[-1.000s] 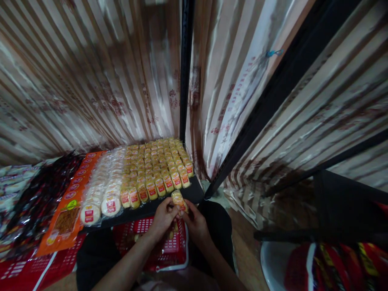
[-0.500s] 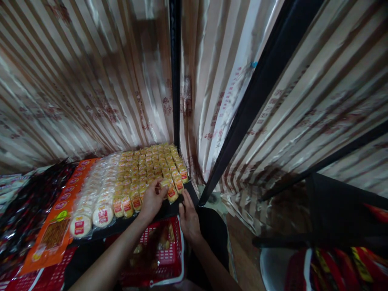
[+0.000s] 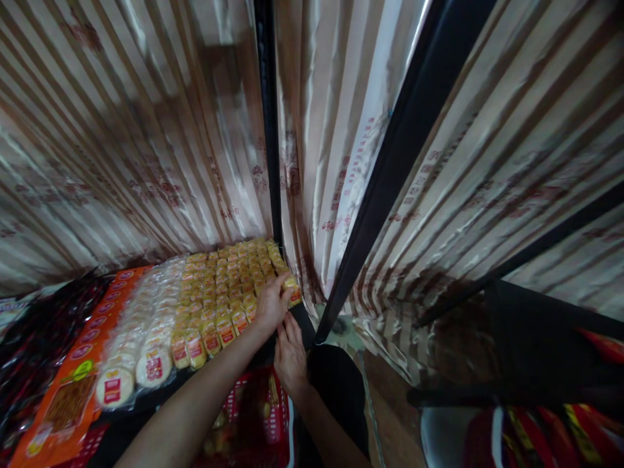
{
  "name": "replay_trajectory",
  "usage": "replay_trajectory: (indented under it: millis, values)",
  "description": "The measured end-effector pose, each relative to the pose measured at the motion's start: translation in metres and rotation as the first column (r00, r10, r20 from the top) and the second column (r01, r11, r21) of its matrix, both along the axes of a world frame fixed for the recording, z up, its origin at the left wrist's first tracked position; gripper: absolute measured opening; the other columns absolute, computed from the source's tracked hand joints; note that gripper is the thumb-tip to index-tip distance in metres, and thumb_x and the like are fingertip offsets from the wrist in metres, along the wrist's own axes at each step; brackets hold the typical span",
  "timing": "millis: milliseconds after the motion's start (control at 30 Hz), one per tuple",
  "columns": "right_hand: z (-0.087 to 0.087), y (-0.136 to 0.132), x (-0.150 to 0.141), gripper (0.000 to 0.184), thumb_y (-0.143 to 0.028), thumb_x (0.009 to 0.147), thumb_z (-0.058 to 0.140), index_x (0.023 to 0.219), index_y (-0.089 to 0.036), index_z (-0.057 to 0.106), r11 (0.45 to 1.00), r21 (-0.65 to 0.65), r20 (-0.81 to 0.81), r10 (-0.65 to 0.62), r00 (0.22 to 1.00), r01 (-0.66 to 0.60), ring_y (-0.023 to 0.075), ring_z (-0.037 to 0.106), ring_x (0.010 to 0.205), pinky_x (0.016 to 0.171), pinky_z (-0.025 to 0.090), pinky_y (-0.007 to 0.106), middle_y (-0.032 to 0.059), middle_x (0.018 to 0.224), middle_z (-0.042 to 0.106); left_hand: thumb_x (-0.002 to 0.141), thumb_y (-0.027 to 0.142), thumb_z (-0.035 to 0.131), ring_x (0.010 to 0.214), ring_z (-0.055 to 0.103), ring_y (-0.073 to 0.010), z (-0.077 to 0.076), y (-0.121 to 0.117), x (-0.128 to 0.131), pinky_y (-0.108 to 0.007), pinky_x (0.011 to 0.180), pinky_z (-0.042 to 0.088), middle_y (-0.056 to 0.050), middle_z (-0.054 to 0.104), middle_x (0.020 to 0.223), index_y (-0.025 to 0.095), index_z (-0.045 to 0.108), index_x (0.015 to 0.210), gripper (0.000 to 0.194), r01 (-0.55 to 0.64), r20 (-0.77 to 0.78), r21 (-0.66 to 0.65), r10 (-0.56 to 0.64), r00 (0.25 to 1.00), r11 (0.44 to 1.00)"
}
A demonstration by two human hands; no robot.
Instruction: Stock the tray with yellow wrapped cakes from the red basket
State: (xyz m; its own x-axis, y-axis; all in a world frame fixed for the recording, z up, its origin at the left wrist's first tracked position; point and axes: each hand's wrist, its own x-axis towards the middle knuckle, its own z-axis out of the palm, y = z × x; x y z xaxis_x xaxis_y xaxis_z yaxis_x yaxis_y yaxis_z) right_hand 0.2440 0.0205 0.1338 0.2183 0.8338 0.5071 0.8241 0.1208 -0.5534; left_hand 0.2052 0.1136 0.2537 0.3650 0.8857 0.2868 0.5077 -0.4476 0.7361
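Observation:
On a dark shelf stand tight rows of small yellow snack cakes [image 3: 209,312] in clear wrappers with red labels. My left hand [image 3: 270,305] lies over the front of the right-hand rows, thumb and forefinger apart against the wrapped cakes, its other fingers partly hidden. Just below it, my right hand [image 3: 291,357] has its fingers stretched out at the shelf's front edge, its fingertips close beneath my left hand. No cake shows in the right hand. Under my forearms sits a red plastic basket [image 3: 287,416] with some wrapped cakes inside.
Left of the yellow cakes are rows of round white wrapped crackers [image 3: 155,367], an orange snack packet [image 3: 88,370] and dark packets [image 3: 39,351]. Black shelf posts [image 3: 358,260] rise before striped sheeting [image 3: 146,130]. A white tub [image 3: 439,432] and red-yellow packets [image 3: 550,429] are lower right.
The cake held in both hands a second ago went down to the front of the rows. Since then my left hand has moved right along the front. The camera view has shifted slightly.

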Motion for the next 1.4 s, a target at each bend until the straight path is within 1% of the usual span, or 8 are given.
replay_trajectory:
  millis: [133,300,533,700,800,900,1100,1400]
  values:
    - [-0.002,0.0,0.001,0.049,-0.007,0.083,0.035,0.129,-0.014,0.049,1.0,-0.005,0.005,-0.012,1.0,0.012,0.0238,0.031,0.132,0.103,0.04,0.044,0.0118,0.136,0.045,0.083,0.014,0.05,0.09,0.058,-0.0168,-0.01,0.003,0.006,-0.032,0.085,0.046,-0.006,0.06,0.102,0.02,0.054,0.119,0.037,0.093,-0.126,0.056,-0.085,0.988,0.994]
    - [-0.008,0.0,0.002,0.048,-0.01,0.083,0.035,0.128,-0.013,0.05,0.999,-0.038,-0.009,0.0,1.0,-0.001,0.0248,0.033,0.132,0.103,0.04,0.045,0.0127,0.134,0.048,0.086,0.014,0.043,0.092,0.058,-0.0179,-0.022,0.004,0.008,-0.031,0.083,0.047,-0.008,0.058,0.105,0.017,0.049,0.124,0.038,0.078,-0.291,0.04,-0.063,0.955,0.996]
    - [-0.01,0.0,0.003,0.045,-0.015,0.086,0.033,0.127,-0.014,0.051,0.998,0.051,-0.14,-0.021,0.99,0.029,0.0257,0.037,0.129,0.103,0.038,0.051,0.0136,0.131,0.05,0.085,0.013,0.04,0.087,0.06,-0.018,-0.018,0.003,0.009,-0.028,0.076,0.048,-0.01,0.054,0.112,0.018,0.05,0.121,0.038,0.082,-0.455,0.068,-0.042,0.89,0.994]
    - [0.013,0.0,0.003,0.045,-0.022,0.091,0.028,0.134,-0.013,0.04,0.997,0.065,-0.315,-0.027,0.949,0.05,0.0236,0.031,0.132,0.106,0.032,0.05,0.014,0.142,0.036,0.085,0.014,0.042,0.088,0.061,-0.0182,-0.009,0.003,0.009,-0.028,0.077,0.049,-0.01,0.051,0.119,0.018,0.05,0.122,0.039,0.065,-0.475,0.036,-0.04,0.879,0.997]
    - [0.027,0.004,0.006,0.048,-0.03,0.094,0.027,0.139,-0.013,0.03,0.997,0.016,-0.467,-0.063,0.882,0.08,0.0223,0.028,0.134,0.108,0.028,0.05,0.0136,0.145,0.03,0.086,0.017,0.042,0.092,0.06,-0.019,-0.006,0.006,0.009,-0.029,0.08,0.048,-0.01,0.05,0.122,0.019,0.053,0.12,0.036,0.053,-0.439,0.071,-0.017,0.898,0.996]
    - [0.031,0.013,0.013,0.052,-0.036,0.094,0.026,0.141,-0.013,0.025,0.994,0.019,-0.562,-0.078,0.823,0.107,0.0214,0.022,0.136,0.111,0.022,0.048,0.0122,0.147,0.026,0.088,0.019,0.039,0.098,0.058,-0.02,-0.004,0.01,0.007,-0.031,0.085,0.047,-0.009,0.051,0.121,0.018,0.06,0.109,0.03,0.025,-0.407,0.106,0.02,0.913,0.994]
    - [0.029,0.039,0.026,0.058,-0.045,0.093,0.021,0.143,-0.015,0.02,0.988,-0.042,-0.601,-0.142,0.787,0.146,0.0211,0.019,0.137,0.112,0.017,0.047,0.0105,0.149,0.02,0.088,0.019,0.041,0.11,0.049,-0.0235,-0.009,-0.001,-0.009,-0.037,0.093,0.044,-0.01,0.052,0.119,0.017,0.062,0.103,0.026,-0.008,-0.374,0.223,0.093,0.923,0.975]
    - [0.024,0.051,0.019,0.057,-0.045,0.093,0.022,0.14,-0.013,0.027,0.99,-0.006,-0.517,-0.122,0.848,0.138,0.0219,0.019,0.137,0.111,0.018,0.05,0.0131,0.147,0.026,0.082,0.01,0.041,0.106,0.05,-0.0222,-0.035,-0.035,-0.038,-0.04,0.092,0.047,-0.01,0.054,0.116,0.017,0.058,0.111,0.034,0.109,-0.295,0.262,-0.028,0.955,0.959]
